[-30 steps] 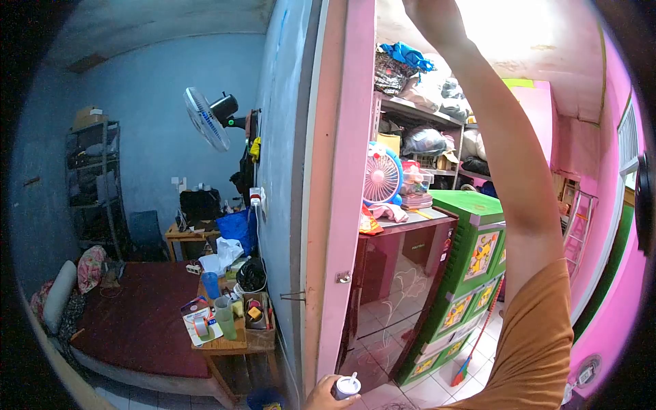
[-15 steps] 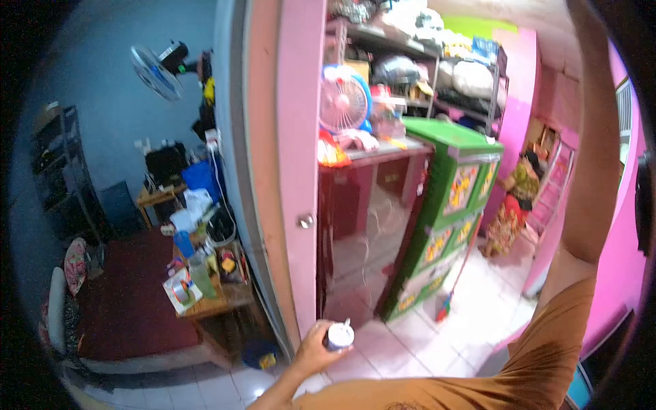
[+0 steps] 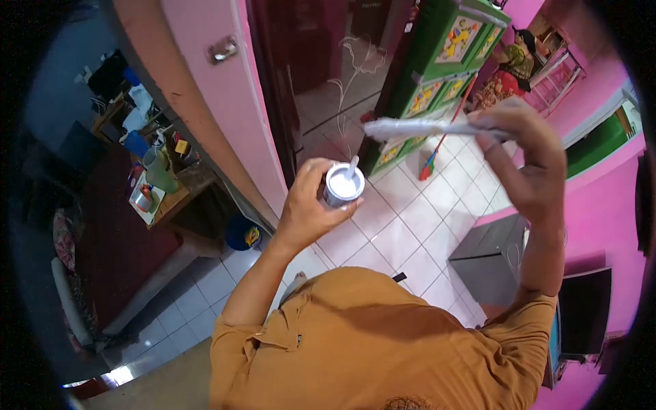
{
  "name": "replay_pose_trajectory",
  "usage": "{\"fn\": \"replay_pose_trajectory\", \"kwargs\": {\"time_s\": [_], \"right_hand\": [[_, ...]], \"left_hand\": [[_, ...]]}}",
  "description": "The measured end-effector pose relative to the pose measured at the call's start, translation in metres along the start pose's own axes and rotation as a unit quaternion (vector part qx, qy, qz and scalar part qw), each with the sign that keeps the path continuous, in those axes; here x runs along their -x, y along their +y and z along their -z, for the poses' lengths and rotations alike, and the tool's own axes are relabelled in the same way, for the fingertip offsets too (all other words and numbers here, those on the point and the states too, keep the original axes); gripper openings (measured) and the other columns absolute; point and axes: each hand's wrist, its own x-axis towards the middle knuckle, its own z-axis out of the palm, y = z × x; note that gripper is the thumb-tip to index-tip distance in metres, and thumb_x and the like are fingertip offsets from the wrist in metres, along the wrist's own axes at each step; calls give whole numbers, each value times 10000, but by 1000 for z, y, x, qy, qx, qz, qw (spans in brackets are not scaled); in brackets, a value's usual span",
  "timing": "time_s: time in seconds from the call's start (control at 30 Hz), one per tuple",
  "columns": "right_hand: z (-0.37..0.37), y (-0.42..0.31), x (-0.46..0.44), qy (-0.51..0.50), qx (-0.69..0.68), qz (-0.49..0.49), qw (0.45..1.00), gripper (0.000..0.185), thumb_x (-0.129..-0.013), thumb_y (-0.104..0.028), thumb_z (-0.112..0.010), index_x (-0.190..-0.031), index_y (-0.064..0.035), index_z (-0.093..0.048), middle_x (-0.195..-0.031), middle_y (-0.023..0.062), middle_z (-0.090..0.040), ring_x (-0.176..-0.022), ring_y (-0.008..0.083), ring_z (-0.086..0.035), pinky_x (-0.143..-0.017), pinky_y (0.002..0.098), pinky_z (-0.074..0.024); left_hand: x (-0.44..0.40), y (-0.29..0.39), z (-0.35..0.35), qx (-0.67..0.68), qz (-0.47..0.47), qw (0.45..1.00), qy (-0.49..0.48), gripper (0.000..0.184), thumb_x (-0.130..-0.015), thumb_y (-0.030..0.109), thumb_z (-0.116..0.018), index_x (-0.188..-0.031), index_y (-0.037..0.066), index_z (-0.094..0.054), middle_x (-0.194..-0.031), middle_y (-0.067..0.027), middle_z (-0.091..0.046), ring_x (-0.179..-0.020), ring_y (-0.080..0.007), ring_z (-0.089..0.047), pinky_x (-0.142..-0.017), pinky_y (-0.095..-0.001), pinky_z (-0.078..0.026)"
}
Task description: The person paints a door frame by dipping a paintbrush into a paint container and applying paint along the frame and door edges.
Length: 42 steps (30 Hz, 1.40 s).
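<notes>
My left hand is wrapped round a small open can with white paint inside. A pale stick leans out over the can's rim. To the right and higher up, my right hand pinches a paintbrush by its handle. The brush is held roughly level, its whitish head pointing left above the can and apart from it.
A pink door with a metal latch stands close on the left. Ahead are a green cabinet and a dark glossy refrigerator. A grey box-like unit sits on the right. Further back, a person is by a pink rack.
My view has tilted down. My right arm, raised high before, has come down, bringing the paintbrush into view near the can. My left hand still holds the can.
</notes>
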Motion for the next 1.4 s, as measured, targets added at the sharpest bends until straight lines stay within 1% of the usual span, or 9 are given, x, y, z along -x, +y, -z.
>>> {"fn": "replay_pose_trajectory", "kwargs": {"time_s": [0.2, 0.33, 0.37, 0.47, 0.67, 0.97, 1.1, 1.3, 1.4], "right_hand": [[-28, -1, 17, -66, -13, -71, 995, 199, -828, 7, -740, -1025, -6, -713, -867, 75, -680, -717, 153, -644, -592, 282, -498], [-44, -1, 16, -100, 3, -73, 992, 180, -808, -29, -742, -977, -22, -682, -843, 109, -647, -726, 267, -663, -637, 351, -524], [-50, 1, 16, -91, -6, -52, 994, 187, -803, -1, -744, -985, -10, -707, -800, 70, -644, -675, 182, -632, -584, 300, -475], [-58, 3, 15, -106, -11, -54, 993, 218, -779, -59, -757, -964, -20, -649, -836, 123, -626, -765, 316, -670, -671, 397, -531], [-66, 5, 13, -144, 12, -58, 988, 237, -773, -85, -772, -965, -22, -649, -833, 135, -630, -776, 341, -667, -692, 415, -535], [-53, 13, 18, -94, -25, -176, 980, 174, -808, -50, -738, -962, 0, -674, -833, 146, -664, -748, 303, -689, -659, 369, -537], [-62, 13, 20, -115, -27, -147, 982, 174, -811, -50, -739, -964, 3, -674, -830, 143, -659, -743, 274, -692, -659, 342, -535], [-55, 29, 27, -56, -49, -162, 984, 167, -842, -52, -737, -976, 35, -690, -782, 53, -679, -656, 110, -576, -609, 298, -469], [-48, 35, 32, -71, -88, -262, 958, 203, -901, -148, -706, -1014, 21, -714, -814, 76, -701, -689, 140, -644, -621, 293, -504]], "left_hand": [[-5, 0, -7, 13, 18, 1000, -13, 607, -720, 256, -921, -1191, 12, -626, -1174, -138, -602, -1091, -313, -618, -946, -406, -513], [-6, 2, -14, 34, 26, 999, -24, 633, -708, 228, -925, -1225, 28, -618, -1183, -127, -614, -1121, -278, -618, -980, -372, -484], [-6, 2, -15, 40, 21, 999, -21, 637, -707, 229, -928, -1227, 27, -620, -1186, -126, -611, -1118, -277, -619, -976, -369, -486], [-7, 4, -17, 39, 25, 998, -37, 638, -705, 217, -930, -1228, 24, -620, -1183, -123, -604, -1105, -277, -622, -964, -371, -493], [-5, 4, -20, 48, 34, 997, -48, 588, -724, 214, -901, -1201, 19, -617, -1174, -145, -603, -1097, -328, -619, -955, -407, -511], [-6, 2, -25, 43, 28, 998, -38, 593, -719, 201, -913, -1205, 24, -622, -1154, -120, -607, -1072, -284, -630, -931, -370, -507], [-9, -2, -27, 45, 5, 998, -42, 597, -718, 201, -913, -1208, 24, -621, -1154, -125, -607, -1069, -285, -630, -928, -370, -508], [-14, 2, -30, 55, 33, 997, -47, 599, -707, 199, -918, -1197, 20, -624, -1153, -129, -606, -1081, -285, -623, -937, -370, -501], [-16, 1, -31, 62, 45, 997, -30, 597, -703, 196, -918, -1192, 16, -628, -1157, -125, -606, -1088, -279, -620, -941, -367, -498]]}}
